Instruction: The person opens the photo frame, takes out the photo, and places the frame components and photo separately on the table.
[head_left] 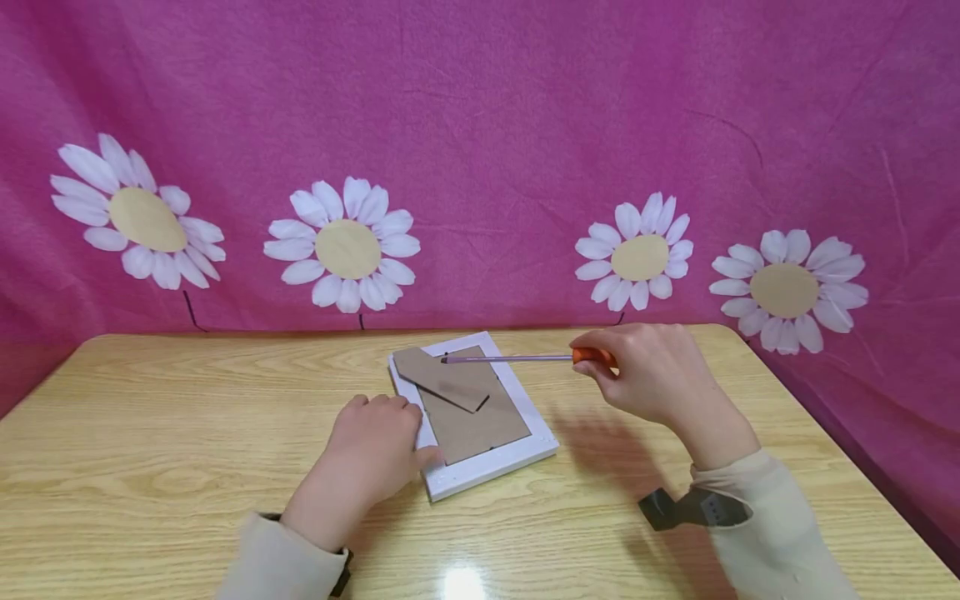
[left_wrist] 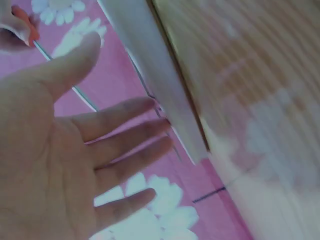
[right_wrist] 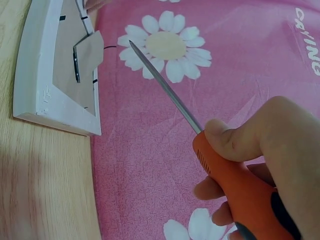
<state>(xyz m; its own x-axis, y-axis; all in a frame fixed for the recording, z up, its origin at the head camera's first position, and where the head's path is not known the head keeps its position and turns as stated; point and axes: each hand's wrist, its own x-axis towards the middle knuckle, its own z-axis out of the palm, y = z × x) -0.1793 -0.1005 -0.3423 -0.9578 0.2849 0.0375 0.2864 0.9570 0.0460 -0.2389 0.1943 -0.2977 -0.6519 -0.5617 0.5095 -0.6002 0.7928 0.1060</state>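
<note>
A white picture frame lies back side up on the table. Its brown backing board carries a slanted easel leg. My left hand is at the frame's left edge; in the left wrist view its fingers are extended and spread, with fingertips close to the frame's side. Whether they touch it, I cannot tell. My right hand grips the orange handle of a screwdriver, thumb along the handle. The shaft points left over the frame, its tip near the top of the backing. Small dark tabs show along the backing's edge.
The wooden table ends at a pink cloth printed with white daisies, hanging behind it. A dark wrist strap sits on the right sleeve, another at the left cuff.
</note>
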